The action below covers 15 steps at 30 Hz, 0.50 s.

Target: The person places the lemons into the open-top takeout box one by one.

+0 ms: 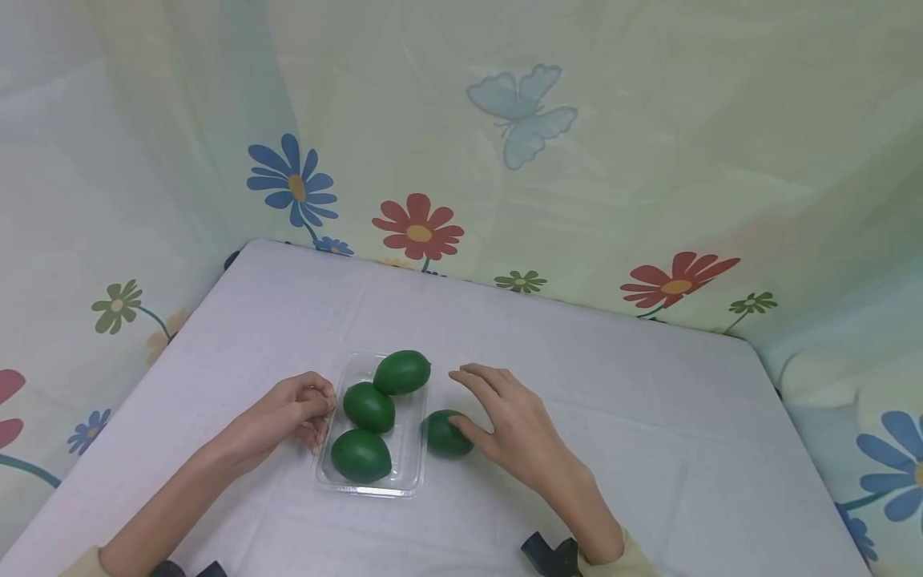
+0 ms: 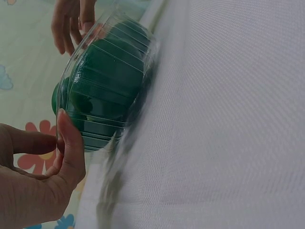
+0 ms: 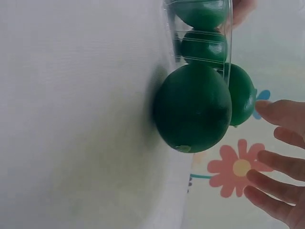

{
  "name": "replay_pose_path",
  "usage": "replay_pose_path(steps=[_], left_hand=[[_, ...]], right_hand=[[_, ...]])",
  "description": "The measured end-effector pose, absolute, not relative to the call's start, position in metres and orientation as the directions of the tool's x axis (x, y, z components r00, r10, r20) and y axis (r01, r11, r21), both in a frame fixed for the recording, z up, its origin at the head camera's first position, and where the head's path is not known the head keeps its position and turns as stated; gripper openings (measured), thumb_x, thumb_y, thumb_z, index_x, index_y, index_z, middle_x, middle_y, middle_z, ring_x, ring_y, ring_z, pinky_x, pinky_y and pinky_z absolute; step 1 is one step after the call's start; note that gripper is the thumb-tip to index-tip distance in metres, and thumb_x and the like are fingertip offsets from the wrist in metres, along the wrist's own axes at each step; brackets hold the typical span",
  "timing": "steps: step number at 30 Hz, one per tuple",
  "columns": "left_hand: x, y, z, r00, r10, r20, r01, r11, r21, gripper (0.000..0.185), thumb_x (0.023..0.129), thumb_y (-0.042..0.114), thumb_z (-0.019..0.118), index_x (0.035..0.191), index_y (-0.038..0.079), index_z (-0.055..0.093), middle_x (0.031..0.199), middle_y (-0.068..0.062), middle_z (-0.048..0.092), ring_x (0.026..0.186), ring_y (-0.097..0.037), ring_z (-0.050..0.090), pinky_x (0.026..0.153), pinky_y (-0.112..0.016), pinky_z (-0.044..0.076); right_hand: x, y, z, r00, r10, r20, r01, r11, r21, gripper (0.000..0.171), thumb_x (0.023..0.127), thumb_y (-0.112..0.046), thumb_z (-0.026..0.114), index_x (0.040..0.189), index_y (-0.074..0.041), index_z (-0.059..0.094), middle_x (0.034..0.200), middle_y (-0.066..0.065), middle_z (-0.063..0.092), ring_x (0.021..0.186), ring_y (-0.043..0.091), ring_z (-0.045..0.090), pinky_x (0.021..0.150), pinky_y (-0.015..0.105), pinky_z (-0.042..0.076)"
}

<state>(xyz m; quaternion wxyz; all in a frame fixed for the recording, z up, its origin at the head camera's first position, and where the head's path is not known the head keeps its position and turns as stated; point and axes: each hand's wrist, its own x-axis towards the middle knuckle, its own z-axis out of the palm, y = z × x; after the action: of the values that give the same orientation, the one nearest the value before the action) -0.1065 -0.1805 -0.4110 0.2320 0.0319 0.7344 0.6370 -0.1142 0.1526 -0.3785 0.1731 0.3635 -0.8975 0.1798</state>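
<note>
A clear plastic container lies on the table with three green limes in it. The far lime sits high, reaching over the right rim; the middle lime and near lime lie lower. My left hand pinches the container's left rim between thumb and fingers, clearest in the left wrist view. Just right of the container, a fourth lime rests on the cloth. Over that lime hovers my right hand, fingers spread and holding nothing; the right wrist view shows the fingers apart from it.
A white cloth covers the table. Behind and at the sides hangs a pale curtain printed with flowers and a butterfly. A black wrist mount shows at my right sleeve.
</note>
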Motion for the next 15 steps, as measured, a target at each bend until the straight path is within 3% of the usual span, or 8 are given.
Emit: replay_pose_path(steps=[7, 15], left_hand=[[-0.106, -0.181, -0.411, -0.888, 0.347, -0.302, -0.251, 0.185, 0.95, 0.025, 0.101, 0.007, 0.048, 0.12, -0.009, 0.045, 0.085, -0.008, 0.054, 0.072, -0.018, 0.057, 0.061, -0.029, 0.056], [-0.106, -0.18, -0.411, -0.887, 0.346, -0.306, -0.254, 0.19, 0.949, 0.025, 0.102, 0.008, 0.048, 0.12, -0.009, 0.045, 0.085, -0.008, 0.054, 0.073, -0.018, 0.057, 0.061, -0.029, 0.056]], right_hand=[[-0.109, 0.161, -0.386, -0.683, -0.597, 0.421, -0.717, 0.658, -0.231, 0.063, 0.079, -0.024, 0.091, 0.134, -0.012, 0.063, 0.132, 0.009, 0.065, 0.12, 0.024, 0.065, 0.089, 0.037, 0.062], [-0.105, 0.163, -0.397, -0.754, -0.598, 0.271, -0.656, 0.664, -0.358, 0.065, 0.082, -0.031, 0.088, 0.139, -0.016, 0.06, 0.142, 0.007, 0.06, 0.131, 0.025, 0.059, 0.101, 0.041, 0.057]])
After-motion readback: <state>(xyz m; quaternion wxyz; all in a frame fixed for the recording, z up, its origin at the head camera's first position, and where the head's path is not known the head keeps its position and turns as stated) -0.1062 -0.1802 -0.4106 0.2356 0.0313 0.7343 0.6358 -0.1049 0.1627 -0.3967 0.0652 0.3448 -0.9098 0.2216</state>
